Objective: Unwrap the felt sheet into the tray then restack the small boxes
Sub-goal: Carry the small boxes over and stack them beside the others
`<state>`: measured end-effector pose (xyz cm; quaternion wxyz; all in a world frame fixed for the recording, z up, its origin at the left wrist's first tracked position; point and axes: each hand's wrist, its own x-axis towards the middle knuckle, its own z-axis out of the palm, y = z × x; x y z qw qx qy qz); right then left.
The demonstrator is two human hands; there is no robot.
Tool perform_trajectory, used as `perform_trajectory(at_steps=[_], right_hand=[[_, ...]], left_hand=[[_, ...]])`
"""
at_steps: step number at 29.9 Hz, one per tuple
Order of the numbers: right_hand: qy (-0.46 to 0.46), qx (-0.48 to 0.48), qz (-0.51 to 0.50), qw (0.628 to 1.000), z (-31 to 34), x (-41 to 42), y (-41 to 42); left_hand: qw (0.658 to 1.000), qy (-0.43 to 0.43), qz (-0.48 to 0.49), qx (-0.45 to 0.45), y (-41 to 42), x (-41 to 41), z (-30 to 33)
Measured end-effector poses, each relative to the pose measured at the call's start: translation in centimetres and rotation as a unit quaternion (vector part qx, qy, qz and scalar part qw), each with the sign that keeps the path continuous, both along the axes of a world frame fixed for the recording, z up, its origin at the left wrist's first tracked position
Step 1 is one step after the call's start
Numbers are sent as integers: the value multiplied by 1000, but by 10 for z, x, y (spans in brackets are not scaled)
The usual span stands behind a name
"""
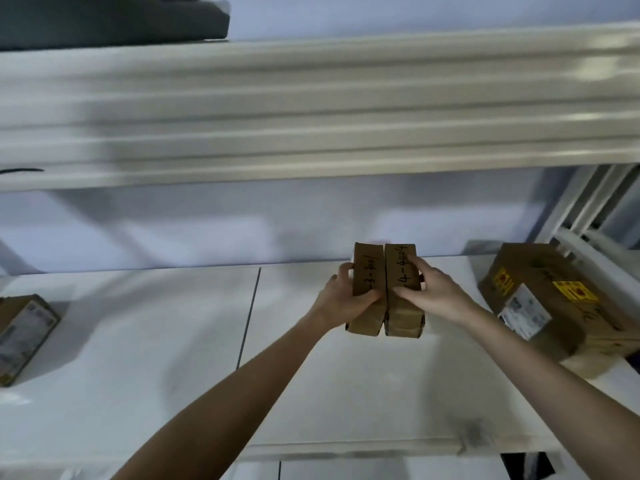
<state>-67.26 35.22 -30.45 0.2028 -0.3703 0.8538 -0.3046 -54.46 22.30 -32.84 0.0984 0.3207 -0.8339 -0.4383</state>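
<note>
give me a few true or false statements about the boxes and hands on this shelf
1. Two small boxes are pressed side by side between both hands. True.
2. The left hand is resting flat on the shelf. False: it grips the left small box.
3. A larger box with yellow labels sits to the right of the right hand. True.
4. The small boxes are blank. False: each has handwritten numbers.
5. Another labelled box lies at the shelf's far left. True.
</note>
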Motion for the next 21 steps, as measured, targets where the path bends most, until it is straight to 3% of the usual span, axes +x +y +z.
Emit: perform_trajectory(at_steps=[15,21], right_hand=[[5,115,52,992,-10,-98,104],[68,165,97,979,-20,-111,128]], left_hand=[[999,-8,26,39,128,-87,-22],[996,-29,52,71,156,-101,-31]])
